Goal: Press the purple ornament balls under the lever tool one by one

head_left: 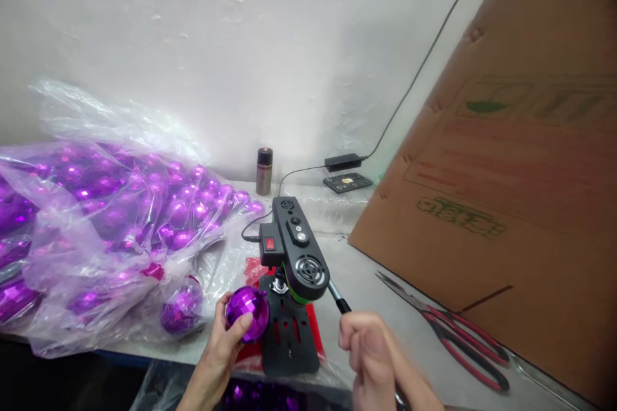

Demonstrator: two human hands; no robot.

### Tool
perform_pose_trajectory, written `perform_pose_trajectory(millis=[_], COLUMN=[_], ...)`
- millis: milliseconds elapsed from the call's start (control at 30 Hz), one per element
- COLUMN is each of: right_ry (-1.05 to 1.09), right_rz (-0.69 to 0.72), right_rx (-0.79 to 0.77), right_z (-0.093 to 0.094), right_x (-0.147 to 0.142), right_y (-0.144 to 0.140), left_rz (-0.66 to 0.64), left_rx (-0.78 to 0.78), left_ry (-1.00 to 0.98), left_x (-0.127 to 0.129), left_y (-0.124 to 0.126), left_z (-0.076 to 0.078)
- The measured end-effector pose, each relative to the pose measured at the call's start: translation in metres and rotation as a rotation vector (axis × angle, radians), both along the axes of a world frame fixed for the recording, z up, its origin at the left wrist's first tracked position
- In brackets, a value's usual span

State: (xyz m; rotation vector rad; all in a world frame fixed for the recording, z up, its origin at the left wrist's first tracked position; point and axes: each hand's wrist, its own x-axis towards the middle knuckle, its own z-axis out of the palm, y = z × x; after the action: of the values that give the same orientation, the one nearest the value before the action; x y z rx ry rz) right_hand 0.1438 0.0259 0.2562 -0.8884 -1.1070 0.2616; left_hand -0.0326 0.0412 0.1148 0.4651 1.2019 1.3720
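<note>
My left hand (219,343) holds a shiny purple faceted bauble (248,314), its thumb across the front and its fingers behind. The bauble is just left of a small black bench machine (301,244) with a red switch and a round vent. Below the machine's head lies its slotted black base plate (289,340), over something red. From the machine's right side a metal lever (335,294) with a black grip slants down into my right hand (373,353), which is closed around it. The grip's middle is hidden by the fingers.
A clear plastic bag (110,225) full of purple baubles covers the left side. Red-handled shears (457,340) lie at right, beside a large leaning cardboard sheet or box (501,160). Against the wall are a can (264,172), a black power adapter (343,162) and a phone (348,182).
</note>
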Motion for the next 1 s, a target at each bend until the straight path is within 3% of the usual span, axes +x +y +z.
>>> perform_pose_trajectory(millis=[133,367,500,667,867,1000], right_ry=[-0.184,-0.237,-0.237,-0.110,-0.089,-0.060], right_rz=[0.093,0.122,0.143,0.090,0.016,0.002], right_rx=[0.070,0.018,0.020,-0.006,-0.056,-0.071], right_z=[0.003,0.016,0.014,0.016,0.020,0.019], right_x=[0.018,0.024,0.024,0.011,0.003,0.000], right_y=[0.007,0.011,0.010,0.005,0.001,0.000], left_rz=[-0.093,-0.265,-0.339,-0.315,-0.226,-0.221], left_rx=[0.121,0.145,0.217,0.291,0.214,0.287], left_ry=[0.299,0.630,0.807,0.909,0.898,0.848], left_x=[0.006,0.014,0.020,0.033,0.055,0.060], left_y=[0.002,0.004,0.012,0.023,0.022,0.015], left_z=[0.003,-0.003,0.003,0.004,-0.022,-0.035])
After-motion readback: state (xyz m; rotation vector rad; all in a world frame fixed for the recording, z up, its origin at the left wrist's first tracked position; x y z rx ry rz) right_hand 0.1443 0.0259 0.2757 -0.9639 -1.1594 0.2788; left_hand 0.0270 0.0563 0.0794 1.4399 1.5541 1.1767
